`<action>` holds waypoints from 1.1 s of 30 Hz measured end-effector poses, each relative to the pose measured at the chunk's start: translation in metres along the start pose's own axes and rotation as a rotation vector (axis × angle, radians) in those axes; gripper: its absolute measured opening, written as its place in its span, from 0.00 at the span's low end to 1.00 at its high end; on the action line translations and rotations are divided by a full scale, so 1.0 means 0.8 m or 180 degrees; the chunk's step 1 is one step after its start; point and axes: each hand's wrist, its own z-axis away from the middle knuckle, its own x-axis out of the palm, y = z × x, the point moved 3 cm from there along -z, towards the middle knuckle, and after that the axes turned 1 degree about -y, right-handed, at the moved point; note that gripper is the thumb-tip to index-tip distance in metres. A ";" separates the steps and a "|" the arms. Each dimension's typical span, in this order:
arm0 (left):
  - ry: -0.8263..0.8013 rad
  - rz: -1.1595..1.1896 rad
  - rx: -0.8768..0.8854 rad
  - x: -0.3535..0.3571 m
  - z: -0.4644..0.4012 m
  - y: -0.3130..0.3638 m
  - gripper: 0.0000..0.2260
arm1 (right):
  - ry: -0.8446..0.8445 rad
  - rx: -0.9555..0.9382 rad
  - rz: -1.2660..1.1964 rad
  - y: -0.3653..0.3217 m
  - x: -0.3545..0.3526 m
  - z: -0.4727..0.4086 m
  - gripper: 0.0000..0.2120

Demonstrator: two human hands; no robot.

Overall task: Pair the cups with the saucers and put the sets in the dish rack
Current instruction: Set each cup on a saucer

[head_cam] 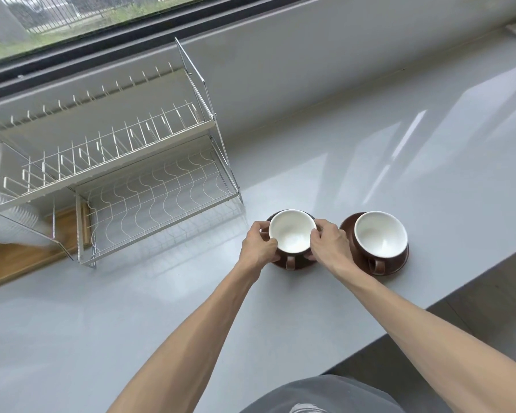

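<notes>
while both cup-and-saucer sets are seen already paired on the grey counter [370, 150], the nearer set is shown bracketed by two hands at lower centre of the frame. the left hand [258, 244] is closed on the left edge of the left saucer [295, 265], and the right hand [329, 242] is closed on its right edge, with fingertips [310, 257] tucked at the rim beneath the left cup [292, 231]. the set is thus grasped from both sides, the cup lying directly between the two grips; whether it is lifted off the counter cannot be told. the cup's handle [290, 261] is turned toward the bottom of the frame, midway between the hands.

the dish rack [149, 180] is placed to the left and slightly above the held set, its lower wire shelf [161, 201] being the nearest open tier, just beside the left hand. the coming move is judged to run leftward across the frame, so the left hand leads. the shelf's long axis is laid from lower left to upper right. the set must be kept level, since the cup is only resting in the saucer.

the right cup [380, 234] is left on the right saucer [399, 265], just beside the right hand but untouched.
</notes>
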 end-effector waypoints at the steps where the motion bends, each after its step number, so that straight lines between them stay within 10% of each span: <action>1: -0.0006 0.0012 0.0003 0.000 0.001 0.000 0.18 | 0.0003 0.0000 -0.0016 0.000 0.000 0.000 0.23; 33: 0.0019 -0.0083 -0.0254 -0.009 -0.013 -0.009 0.17 | -0.0453 0.0106 -0.0203 -0.001 -0.021 0.014 0.17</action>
